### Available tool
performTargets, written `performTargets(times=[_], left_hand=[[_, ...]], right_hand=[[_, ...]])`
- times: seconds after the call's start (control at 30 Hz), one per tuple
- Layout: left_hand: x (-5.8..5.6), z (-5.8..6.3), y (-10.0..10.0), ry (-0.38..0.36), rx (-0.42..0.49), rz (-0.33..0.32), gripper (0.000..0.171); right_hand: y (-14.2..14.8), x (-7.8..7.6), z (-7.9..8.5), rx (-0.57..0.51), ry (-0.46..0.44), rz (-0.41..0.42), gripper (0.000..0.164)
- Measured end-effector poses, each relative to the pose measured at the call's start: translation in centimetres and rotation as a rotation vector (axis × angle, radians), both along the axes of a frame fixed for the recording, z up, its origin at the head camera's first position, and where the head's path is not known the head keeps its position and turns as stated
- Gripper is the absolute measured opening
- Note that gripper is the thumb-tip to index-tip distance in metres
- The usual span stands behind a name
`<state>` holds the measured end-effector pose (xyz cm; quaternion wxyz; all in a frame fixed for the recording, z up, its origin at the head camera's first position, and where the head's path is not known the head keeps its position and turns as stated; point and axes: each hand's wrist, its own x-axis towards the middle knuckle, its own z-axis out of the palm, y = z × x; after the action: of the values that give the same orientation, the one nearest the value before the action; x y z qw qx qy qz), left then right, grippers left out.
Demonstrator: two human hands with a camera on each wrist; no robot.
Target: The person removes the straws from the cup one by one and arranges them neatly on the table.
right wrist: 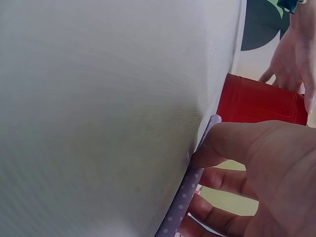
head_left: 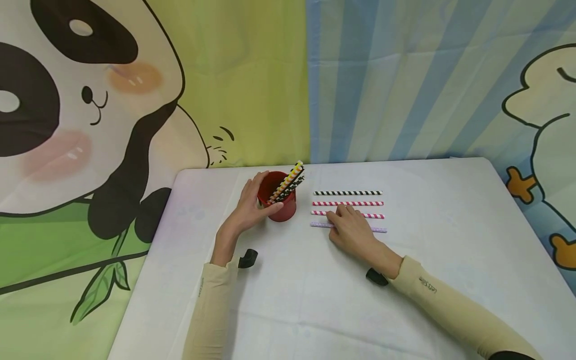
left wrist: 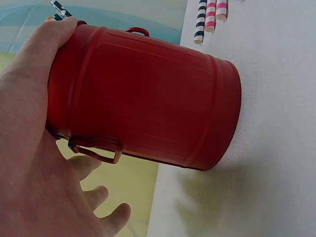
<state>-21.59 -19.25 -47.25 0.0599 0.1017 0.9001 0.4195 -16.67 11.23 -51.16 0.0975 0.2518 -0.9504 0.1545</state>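
Observation:
A red metal bucket (head_left: 284, 214) with small side handles stands upright on the table. My left hand (head_left: 250, 202) holds it near the rim, thumb on the near side; in the left wrist view several fingers spread free of the wall. Yellow-striped and black-patterned paper straws (head_left: 290, 181) lean out of its mouth. To the right, my right hand (head_left: 353, 231) pinches a purple dotted paper straw (right wrist: 183, 197) lying along the table, thumb on the near side and fingers beyond. Behind it, a pink-striped straw (head_left: 375, 216) is partly covered by the fingers.
Farther back lie a red-striped straw (head_left: 321, 203) and a black-striped straw (head_left: 346, 193), roughly parallel to the others. The white table (head_left: 450, 215) meets a cartoon-printed curtain (head_left: 252, 90) at its back edge. Black wrist mounts (head_left: 248, 258) stick out from both sleeves.

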Motion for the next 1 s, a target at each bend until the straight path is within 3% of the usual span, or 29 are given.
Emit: performTargets(times=[0.5, 1.0], left_hand=[[-0.01, 0.05, -0.01, 0.011, -0.003, -0.006, 0.092], [0.19, 0.06, -0.04, 0.008, -0.007, 0.001, 0.093]], right_hand=[[0.01, 0.03, 0.18, -0.010, -0.010, -0.005, 0.015], [-0.05, -0.10, 0.49, -0.040, 0.057, 0.019, 0.018]])
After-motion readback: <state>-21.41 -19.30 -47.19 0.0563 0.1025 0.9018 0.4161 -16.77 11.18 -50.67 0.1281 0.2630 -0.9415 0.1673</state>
